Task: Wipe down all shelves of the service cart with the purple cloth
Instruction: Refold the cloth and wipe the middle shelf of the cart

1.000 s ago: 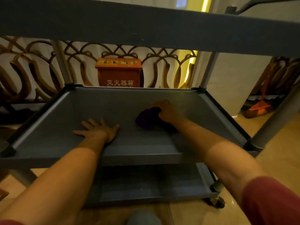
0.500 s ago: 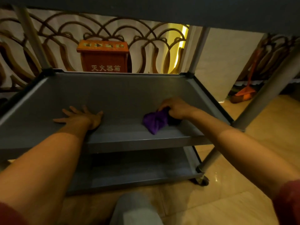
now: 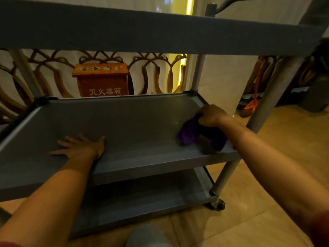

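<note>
The grey service cart has three shelves: the top shelf's edge (image 3: 160,31) crosses the upper view, the middle shelf (image 3: 133,125) lies in front of me, and the bottom shelf (image 3: 142,195) shows below it. My right hand (image 3: 211,115) grips the bunched purple cloth (image 3: 188,132) against the middle shelf's right end, close to the side wall. My left hand (image 3: 80,147) lies flat with fingers spread on the same shelf's front left part, holding nothing.
Behind the cart stands an orange fire-extinguisher box (image 3: 101,81) against an ornate curved railing (image 3: 53,75). An orange dustpan (image 3: 251,104) leans at the right. A cart wheel (image 3: 217,205) rests on the tan tiled floor. My knee (image 3: 147,236) shows at the bottom.
My right hand has slid the purple cloth from the shelf's middle to its right end. My left hand stays flat on the shelf. The view tipped down, then back up.
</note>
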Tool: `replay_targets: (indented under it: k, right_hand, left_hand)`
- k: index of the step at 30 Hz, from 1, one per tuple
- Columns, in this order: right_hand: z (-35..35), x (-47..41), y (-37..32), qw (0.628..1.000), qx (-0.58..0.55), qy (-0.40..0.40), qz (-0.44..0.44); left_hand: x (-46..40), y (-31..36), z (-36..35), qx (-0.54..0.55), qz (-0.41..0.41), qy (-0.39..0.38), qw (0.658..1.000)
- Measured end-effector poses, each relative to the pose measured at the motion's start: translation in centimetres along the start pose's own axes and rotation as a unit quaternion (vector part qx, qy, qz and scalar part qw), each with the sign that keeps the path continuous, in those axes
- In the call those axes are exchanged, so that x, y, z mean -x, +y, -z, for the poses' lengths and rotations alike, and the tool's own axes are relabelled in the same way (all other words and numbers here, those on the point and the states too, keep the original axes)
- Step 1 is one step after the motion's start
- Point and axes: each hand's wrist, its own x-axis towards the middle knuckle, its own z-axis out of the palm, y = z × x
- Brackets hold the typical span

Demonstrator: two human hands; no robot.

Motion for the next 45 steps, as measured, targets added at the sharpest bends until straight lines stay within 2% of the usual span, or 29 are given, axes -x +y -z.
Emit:
replay_targets:
  k: [2,6,10,13,17,20,22,24,26,28,30,32,33,37,39,41,43,45]
  right_hand:
    - [-0.7,-1.7,1.4,0.995,-0.012,0.087,-0.045]
    - [-3.8,-3.4,2.5,0.985,-0.069,0.093,-0.128]
    - [-5.2,-3.6,1.1,0.994,-0.065,0.072,-0.047]
    - [-5.8,-2.4,-1.8,0.988,-0.143,0.032,0.042]
    - [-6.3,1.0,-4.6,0.963,-0.219,-0.099,0.119]
    - [-4.6,3.8,-4.3,0.949,-0.215,-0.181,0.140]
    - [-3.0,5.6,-3.5,0.947,-0.238,-0.159,0.148]
    - [-1.8,7.4,-2.9,0.936,-0.303,-0.088,0.158]
    - [-1.2,8.9,-3.2,0.903,-0.391,-0.052,0.167]
    - [-1.4,9.7,-4.6,0.861,-0.467,-0.067,0.188]
    - [-2.1,10.1,-6.8,0.831,-0.506,-0.090,0.213]
    - [-3.4,10.5,-9.1,0.805,-0.530,-0.120,0.237]
    - [-4.2,10.8,-10.1,0.791,-0.543,-0.134,0.247]
    - [-8.1,11.8,-12.4,0.734,-0.606,-0.157,0.264]
    - [-10.7,12.4,-12.9,0.694,-0.645,-0.181,0.263]
    - [-12.8,13.1,-13.0,0.674,-0.653,-0.217,0.268]
    - [-15.1,13.7,-13.1,0.682,-0.631,-0.248,0.276]
    - [-17.7,14.0,-13.2,0.697,-0.612,-0.271,0.257]
  left_hand:
    - [0.1,0.0,-0.1,0.002,0.000,0.006,1.000]
    - [-0.2,0.0,-0.2,0.001,0.003,0.013,1.000]
    - [-0.8,-0.1,-0.1,0.000,0.000,0.005,1.000]
    - [-1.7,-0.4,-0.3,-0.007,0.007,0.013,1.000]
    - [-2.6,-0.9,-0.4,0.002,0.017,0.017,1.000]
    - [-2.3,-0.9,-0.2,0.009,0.014,0.016,1.000]
    - [-1.9,-0.9,0.1,0.021,0.012,0.013,1.000]
    - [-1.5,-1.1,0.2,0.028,-0.003,0.029,0.999]
    - [-0.9,-1.0,0.4,0.034,-0.067,0.079,0.994]
    - [1.0,-0.2,1.0,0.115,-0.163,0.136,0.970]
    - [3.8,0.9,2.3,0.281,-0.256,0.138,0.915]
    - [7.5,1.0,3.4,0.443,-0.310,0.052,0.840]
    - [9.3,0.6,3.6,0.487,-0.323,0.013,0.812]
    - [13.8,-2.0,2.3,0.588,-0.318,-0.070,0.740]
    - [14.9,-3.9,0.6,0.581,-0.339,-0.073,0.736]
    - [15.4,-5.8,-1.9,0.580,-0.338,-0.063,0.739]
    - [15.2,-7.4,-5.2,0.605,-0.295,-0.139,0.726]
    - [14.4,-8.5,-8.8,0.606,-0.230,-0.214,0.731]
